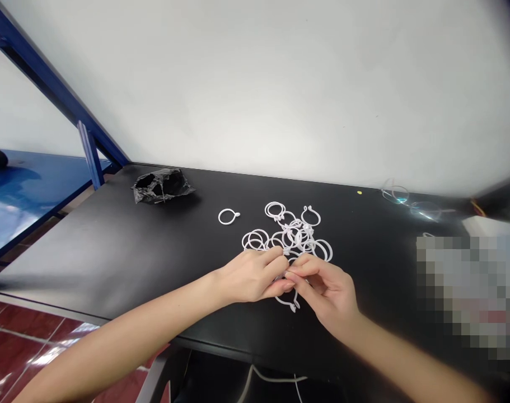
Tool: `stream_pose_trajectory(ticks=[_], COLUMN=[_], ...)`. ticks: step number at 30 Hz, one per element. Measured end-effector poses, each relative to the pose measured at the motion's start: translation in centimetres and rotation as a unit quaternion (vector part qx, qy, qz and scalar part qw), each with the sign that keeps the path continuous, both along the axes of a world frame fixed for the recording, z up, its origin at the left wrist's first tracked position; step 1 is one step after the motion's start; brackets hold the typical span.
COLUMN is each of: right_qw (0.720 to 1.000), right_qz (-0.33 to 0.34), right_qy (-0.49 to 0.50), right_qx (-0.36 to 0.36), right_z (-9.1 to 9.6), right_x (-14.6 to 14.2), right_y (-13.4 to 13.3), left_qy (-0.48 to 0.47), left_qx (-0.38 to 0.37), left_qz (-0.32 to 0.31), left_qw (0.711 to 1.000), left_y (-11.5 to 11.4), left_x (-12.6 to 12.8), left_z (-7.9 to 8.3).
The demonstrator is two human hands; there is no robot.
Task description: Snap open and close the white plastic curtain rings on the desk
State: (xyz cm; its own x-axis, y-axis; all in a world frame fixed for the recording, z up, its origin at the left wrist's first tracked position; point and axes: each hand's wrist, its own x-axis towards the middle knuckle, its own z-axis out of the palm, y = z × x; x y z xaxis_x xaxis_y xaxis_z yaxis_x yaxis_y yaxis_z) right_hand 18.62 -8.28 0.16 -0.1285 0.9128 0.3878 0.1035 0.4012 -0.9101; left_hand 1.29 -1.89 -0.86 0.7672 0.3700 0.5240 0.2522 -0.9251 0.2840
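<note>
My left hand and right hand meet fingertip to fingertip, both pinched on one white ring over the black desk. The ring sits at the near edge of the ring pile (one stray ring lies apart, to the left).

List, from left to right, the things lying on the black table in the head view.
In order: crumpled black bag → lone white ring → pile of white rings → yellow speck → clear glasses. The left hand and right hand, pinching the held ring, overlap the pile and are left out.
</note>
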Motion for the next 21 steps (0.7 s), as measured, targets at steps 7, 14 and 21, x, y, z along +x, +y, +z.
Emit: stream_pose_trajectory(ticks=[7, 14, 21], right_qw=[0.999, 0.994, 0.993], right_qz=[-0.024, -0.1, -0.108], right_qy=[0.015, -0.002, -0.003], right_qx=[-0.044, -0.045, -0.039], right_z=[-0.1, -0.2, 0.0], right_x=[0.9, 1.6, 1.3], right_y=[0.6, 0.9, 1.0], left_qy=[0.031, 0.078, 0.092], left_qx=[0.025, -0.042, -0.045], left_qz=[0.136, 0.318, 0.3], left_qw=[0.99, 0.944, 0.948], left_y=[2.5, 8.4, 8.5], left_x=[-1.6, -6.1, -6.3], left_z=[1.9, 0.6, 0.5])
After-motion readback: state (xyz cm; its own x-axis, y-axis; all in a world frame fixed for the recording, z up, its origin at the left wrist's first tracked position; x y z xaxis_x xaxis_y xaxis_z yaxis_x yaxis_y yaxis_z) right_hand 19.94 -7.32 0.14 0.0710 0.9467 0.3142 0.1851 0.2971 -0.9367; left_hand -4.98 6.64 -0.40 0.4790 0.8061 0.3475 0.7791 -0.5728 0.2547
